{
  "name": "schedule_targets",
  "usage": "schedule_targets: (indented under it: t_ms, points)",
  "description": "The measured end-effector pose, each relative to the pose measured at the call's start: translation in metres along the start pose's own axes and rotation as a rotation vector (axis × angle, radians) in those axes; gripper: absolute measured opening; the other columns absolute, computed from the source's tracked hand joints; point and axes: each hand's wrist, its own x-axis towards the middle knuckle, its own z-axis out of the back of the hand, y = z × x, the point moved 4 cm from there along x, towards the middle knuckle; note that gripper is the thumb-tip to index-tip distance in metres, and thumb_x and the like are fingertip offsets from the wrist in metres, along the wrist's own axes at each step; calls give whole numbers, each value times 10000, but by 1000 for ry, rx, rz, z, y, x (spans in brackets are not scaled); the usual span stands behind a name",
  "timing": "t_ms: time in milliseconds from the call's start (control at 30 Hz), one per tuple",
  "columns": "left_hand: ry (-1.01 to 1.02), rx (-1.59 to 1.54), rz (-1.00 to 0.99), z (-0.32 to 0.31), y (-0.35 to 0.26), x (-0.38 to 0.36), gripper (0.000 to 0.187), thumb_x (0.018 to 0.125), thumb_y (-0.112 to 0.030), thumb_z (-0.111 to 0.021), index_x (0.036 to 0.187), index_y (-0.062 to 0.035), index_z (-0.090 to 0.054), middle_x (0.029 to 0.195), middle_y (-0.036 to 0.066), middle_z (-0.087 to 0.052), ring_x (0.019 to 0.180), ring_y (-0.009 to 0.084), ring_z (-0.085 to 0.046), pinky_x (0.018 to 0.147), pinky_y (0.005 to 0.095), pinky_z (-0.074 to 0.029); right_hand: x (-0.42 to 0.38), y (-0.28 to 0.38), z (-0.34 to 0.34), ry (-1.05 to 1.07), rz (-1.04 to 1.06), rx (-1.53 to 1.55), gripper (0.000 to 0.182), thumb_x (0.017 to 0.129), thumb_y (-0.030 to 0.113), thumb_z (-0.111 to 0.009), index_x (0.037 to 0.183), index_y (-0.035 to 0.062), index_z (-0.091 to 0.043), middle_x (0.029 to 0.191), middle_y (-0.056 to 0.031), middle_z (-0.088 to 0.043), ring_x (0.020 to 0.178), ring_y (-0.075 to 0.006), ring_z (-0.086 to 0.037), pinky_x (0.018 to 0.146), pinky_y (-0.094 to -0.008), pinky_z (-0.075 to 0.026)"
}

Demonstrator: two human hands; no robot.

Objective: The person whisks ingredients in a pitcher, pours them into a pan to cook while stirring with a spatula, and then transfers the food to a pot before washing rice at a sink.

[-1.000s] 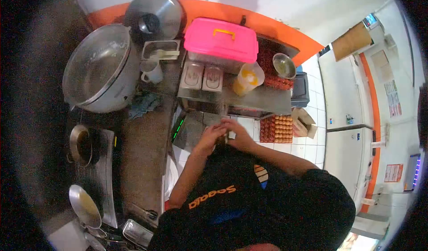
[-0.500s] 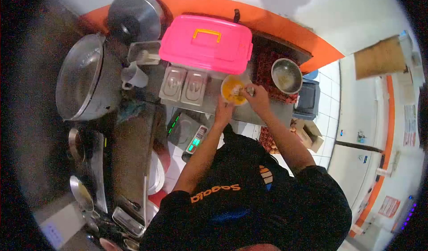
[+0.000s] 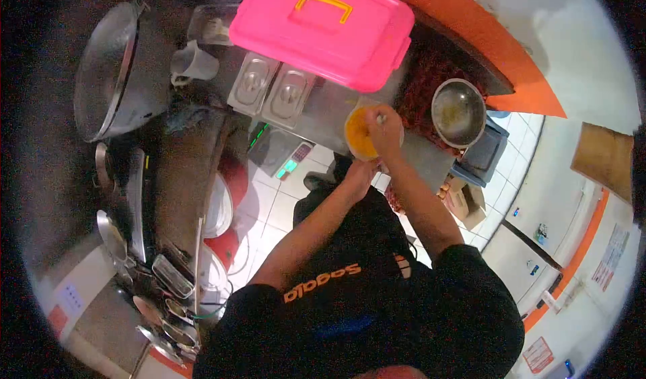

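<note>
A bowl [image 3: 354,149] of yellow-orange liquid, resembling beaten egg, sits at the front edge of the steel counter. My left hand [image 3: 361,171] grips its near rim from below, fingers partly hidden. Over the bowl, my right hand [image 3: 386,135] is closed around a metal utensil [image 3: 381,118]; only its shiny end shows above the fist, so its kind cannot be told. Just behind the bowl stands a pink-lidded box [image 3: 323,32] with a yellow handle. Two lidded steel pans [image 3: 288,97] lie left of the bowl.
On the right, a metal bowl [image 3: 459,113] rests on a dark red surface. A big pot [image 3: 108,73] and a plastic jug [image 3: 194,62] stand left. Below the counter edge are a scale with a green display [image 3: 288,169] and an open cardboard box [image 3: 469,204].
My view has shifted and tilted. The bowl and both hands now appear lower and further right. My right hand has moved over the bowl's middle, and my left hand sits lower along its near side.
</note>
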Motion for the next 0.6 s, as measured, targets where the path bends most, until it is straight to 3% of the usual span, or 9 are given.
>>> schedule_targets:
  t_ms: [133,233,267,333,400,433,500,533,600]
  points:
    - [19,-17,-149,-20,-11,10,252,850,-142,-573,1078,-70,-494,990,17,-545,922,137,-516,829,290,-409,23,31,19,-147,-88,156,190,768,152,-647,699,19,-530,633,-69,-536,624,-138,-511,586,-291,-414]
    - [-68,-85,-91,-18,7,14,308,841,-155,-585,1116,-63,-481,993,22,-554,948,148,-522,863,292,-402,18,15,0,2,-66,-95,195,769,154,-657,700,18,-535,635,-80,-538,611,-165,-515,593,-297,-420]
    - [-37,57,-92,-15,12,18,431,879,-272,-537,1240,-82,-399,1153,28,-519,1049,179,-498,940,329,-378,34,31,14,-120,-89,62,188,762,153,-653,704,19,-535,639,-70,-542,603,-166,-508,597,-296,-420]
    - [-97,17,-263,-32,-2,7,375,880,-252,-526,1200,-87,-419,1041,24,-539,974,150,-511,879,307,-407,23,34,19,-217,-170,208,181,755,152,-649,708,20,-535,642,-60,-547,596,-167,-501,601,-295,-420]
    - [-168,-88,-90,-30,16,-4,362,871,-226,-532,1187,-87,-422,1022,25,-536,945,144,-514,849,299,-416,15,22,-1,81,-81,-105,138,756,68,-639,683,31,-529,643,-17,-544,604,-108,-467,597,-257,-405]
    - [-215,-186,42,-29,17,7,351,863,-200,-539,1175,-86,-426,1003,26,-533,916,139,-517,819,290,-424,26,33,2,82,-58,-105,138,756,68,-639,683,31,-529,643,-17,-544,604,-108,-467,597,-257,-405]
    - [-247,-175,-43,-32,13,20,364,848,-205,-558,1168,-83,-435,1009,34,-544,902,151,-525,789,303,-427,25,54,35,-311,-37,220,137,765,98,-625,696,26,-532,647,-31,-557,604,-115,-475,603,-259,-412]
    - [-276,-143,-89,-32,18,10,377,833,-211,-576,1161,-79,-443,1016,41,-555,889,164,-533,759,316,-430,13,32,31,-305,-61,208,137,765,98,-625,696,26,-532,647,-31,-557,604,-115,-475,603,-259,-412]
    - [-237,-129,-104,-39,23,4,382,827,-216,-583,1161,-88,-448,999,42,-564,879,171,-536,757,325,-429,18,-1,4,69,-106,52,127,755,101,-642,685,45,-552,629,-35,-566,626,-111,-517,597,-268,-430]
